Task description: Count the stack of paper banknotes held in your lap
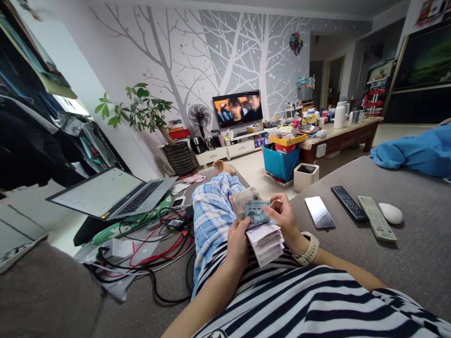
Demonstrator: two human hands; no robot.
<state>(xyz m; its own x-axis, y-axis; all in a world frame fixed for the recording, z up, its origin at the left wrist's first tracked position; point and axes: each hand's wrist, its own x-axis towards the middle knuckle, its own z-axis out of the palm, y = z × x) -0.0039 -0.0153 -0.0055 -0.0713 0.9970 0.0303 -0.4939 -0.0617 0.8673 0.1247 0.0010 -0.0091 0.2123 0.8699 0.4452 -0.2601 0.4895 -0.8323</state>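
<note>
Opposite a tree mural point(263, 51), banknotes point(255, 213) above a grey sofa point(423, 258)

On the wall clock point(296, 43) I can read a 6 at the bottom; its other marks are too small for me. Print on the banknotes point(258, 217) I hold, the laptop screen point(98, 193), the black remote point(348, 203) and grey remote point(376, 218) is illegible.

L hand point(237, 240) & R hand point(284, 218) holding banknotes point(256, 213); phone point(319, 212), 2 remotes point(348, 203) on sofa point(423, 253) to R.
</note>
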